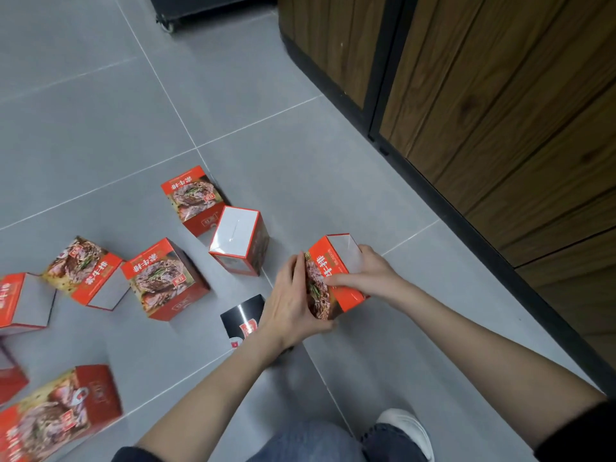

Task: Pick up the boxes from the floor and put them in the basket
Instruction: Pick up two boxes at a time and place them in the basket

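Observation:
Several red food boxes printed with a steak picture lie scattered on the grey tiled floor (300,155). My left hand (293,301) and my right hand (366,275) grip one red box (333,278) between them, left palm on its picture face, right fingers curled over its white end. Other boxes lie nearby: one (195,200) at the back, a white-topped one (238,240), one (165,278) in the middle, one (85,271) left of it. A black box (241,316) lies partly under my left wrist. No basket is in view.
A wooden-panelled cabinet (483,95) with a black base runs along the right. A black wheeled unit (186,8) stands at the top. More red boxes (56,418) lie at the lower left. My knee and white shoe (405,428) are at the bottom.

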